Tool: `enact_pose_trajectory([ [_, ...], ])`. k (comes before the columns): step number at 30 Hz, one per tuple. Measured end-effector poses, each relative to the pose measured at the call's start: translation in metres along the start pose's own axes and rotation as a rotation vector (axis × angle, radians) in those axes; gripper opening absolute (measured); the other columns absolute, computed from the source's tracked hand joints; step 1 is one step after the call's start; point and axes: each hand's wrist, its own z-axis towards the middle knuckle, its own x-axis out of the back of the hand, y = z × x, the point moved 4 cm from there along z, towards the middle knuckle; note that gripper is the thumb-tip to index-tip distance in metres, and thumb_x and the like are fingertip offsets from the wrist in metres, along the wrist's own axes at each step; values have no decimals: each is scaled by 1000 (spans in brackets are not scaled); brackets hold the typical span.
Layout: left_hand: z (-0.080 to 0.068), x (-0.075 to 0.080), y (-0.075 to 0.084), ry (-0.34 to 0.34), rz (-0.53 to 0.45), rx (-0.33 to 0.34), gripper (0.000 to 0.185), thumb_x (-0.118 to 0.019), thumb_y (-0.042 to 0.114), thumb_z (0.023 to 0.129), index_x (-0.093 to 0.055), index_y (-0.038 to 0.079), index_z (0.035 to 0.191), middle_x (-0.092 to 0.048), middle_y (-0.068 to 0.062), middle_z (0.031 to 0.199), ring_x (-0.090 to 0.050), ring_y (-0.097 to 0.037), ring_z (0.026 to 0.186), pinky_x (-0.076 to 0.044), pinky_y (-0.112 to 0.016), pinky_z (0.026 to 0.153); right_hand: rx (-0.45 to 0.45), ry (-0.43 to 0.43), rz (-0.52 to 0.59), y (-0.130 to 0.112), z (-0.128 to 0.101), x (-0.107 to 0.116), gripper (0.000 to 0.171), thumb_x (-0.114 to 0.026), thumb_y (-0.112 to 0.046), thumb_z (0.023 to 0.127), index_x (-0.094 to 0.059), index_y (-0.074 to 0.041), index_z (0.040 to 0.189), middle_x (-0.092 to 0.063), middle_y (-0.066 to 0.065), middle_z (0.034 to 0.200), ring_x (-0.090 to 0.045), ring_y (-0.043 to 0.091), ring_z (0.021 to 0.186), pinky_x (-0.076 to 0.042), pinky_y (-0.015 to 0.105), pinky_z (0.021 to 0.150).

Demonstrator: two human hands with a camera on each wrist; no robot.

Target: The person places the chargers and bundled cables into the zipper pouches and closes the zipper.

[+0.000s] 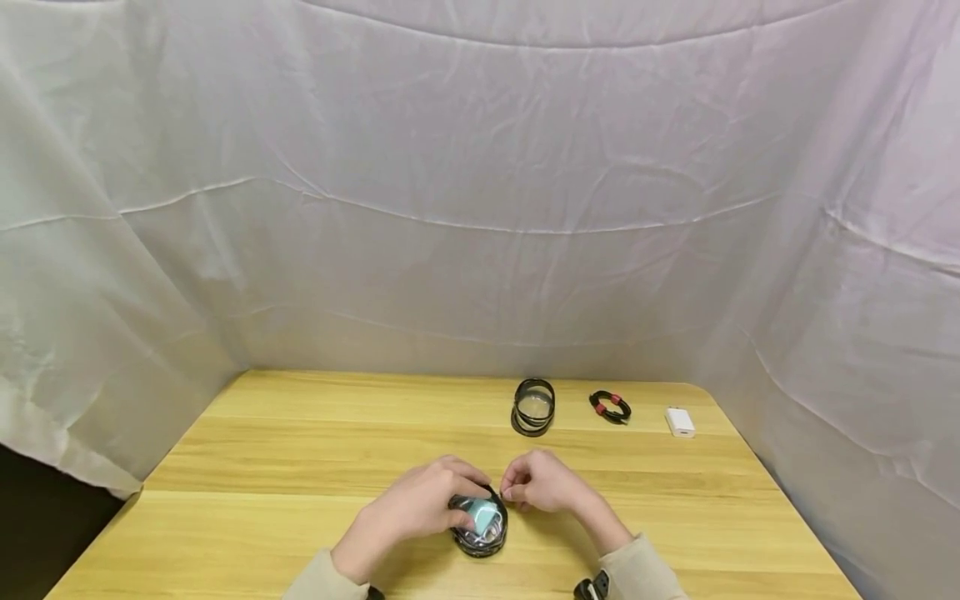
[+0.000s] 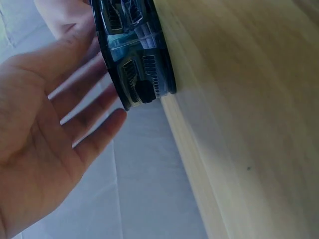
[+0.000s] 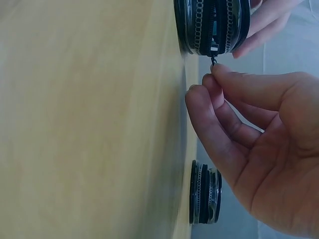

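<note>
A small round clear zip case [image 1: 480,525] with black trim lies on the table, with something teal and pale cords visible inside. My left hand [image 1: 425,502] holds it from the left, thumb and fingers on its rim; the left wrist view shows the hand [image 2: 45,119] beside the case's mesh-patterned side [image 2: 137,64]. On the case's right side, my right hand [image 1: 546,482] pinches the zipper pull. In the right wrist view, that small zipper pull [image 3: 214,60] hangs at the end of the zipper, between thumb and fingertips. The zipper looks closed along the visible side.
Behind the hands stands a second round clear case [image 1: 533,407] with black trim. To its right lie a coiled black cable [image 1: 610,407] with red ties and a white charger plug [image 1: 680,422]. Pale curtains [image 1: 480,275] surround the wooden table [image 1: 315,442].
</note>
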Motion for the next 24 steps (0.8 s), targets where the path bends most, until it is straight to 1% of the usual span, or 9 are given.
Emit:
enact_pose_trajectory([
  [4,-1,-2,0,-14,-18,-14,38,-87,28,82,-80,20,118,-69,7,135,-61,-17,126,-53,-38,105,0,-8,8,-1,0,0,10,-72,4,92,-73,-2,84,-71,6,75,-66,18,66,-58,26,57],
  [9,-2,-3,0,-12,-26,12,37,-87,29,82,-80,20,118,-69,8,134,-61,-16,126,-54,-38,104,-7,-14,11,0,0,-1,10,-73,3,92,-73,-2,84,-70,7,75,-67,18,66,-59,29,58],
  [16,-2,-4,2,-23,-10,63,38,-86,28,84,-79,21,121,-68,10,136,-61,-19,128,-55,-43,102,-10,-29,-1,0,-2,0,10,-73,2,93,-72,-3,84,-70,6,76,-67,18,68,-60,32,60],
  [21,-2,-4,3,-27,-16,79,38,-86,28,85,-79,22,121,-67,10,137,-61,-19,128,-56,-44,101,-9,-31,1,-1,-3,1,11,-72,4,93,-72,-2,84,-70,6,77,-67,19,69,-61,34,61],
  [24,-2,-4,4,-29,-26,90,37,-86,28,85,-79,22,121,-67,10,138,-61,-19,128,-56,-45,100,-5,-33,-3,-2,-3,1,11,-71,4,93,-72,-2,84,-70,6,76,-67,19,69,-61,33,61],
])
